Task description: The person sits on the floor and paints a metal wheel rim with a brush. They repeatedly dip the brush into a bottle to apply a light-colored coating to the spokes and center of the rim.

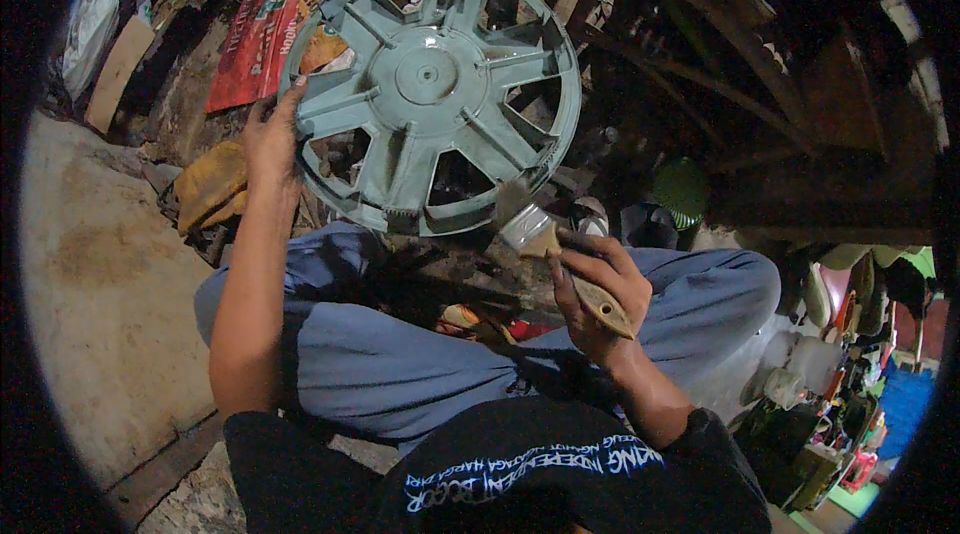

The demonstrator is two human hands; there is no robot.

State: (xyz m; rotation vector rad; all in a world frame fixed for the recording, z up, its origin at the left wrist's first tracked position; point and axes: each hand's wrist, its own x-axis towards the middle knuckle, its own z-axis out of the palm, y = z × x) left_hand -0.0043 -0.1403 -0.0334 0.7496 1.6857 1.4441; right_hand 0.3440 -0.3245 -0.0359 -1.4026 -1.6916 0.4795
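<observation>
A round grey-green plastic wheel cover (427, 76) with broad spokes is raised over my crossed legs. My left hand (271, 139) grips its left rim, thumb along the edge. In my right hand (608, 299) is a paintbrush (533, 229) with a pale handle, a hanging hole and a metal band, its fingers closed round the handle. The bristles point up at the lower-right rim; I cannot tell whether they touch it.
Around me are a red printed board (240, 54), a yellow crumpled item (212, 189), a green ribbed object (680, 189) and dark wooden beams (720, 64). A concrete floor (100, 264) lies at left, with clutter (830, 384) at right.
</observation>
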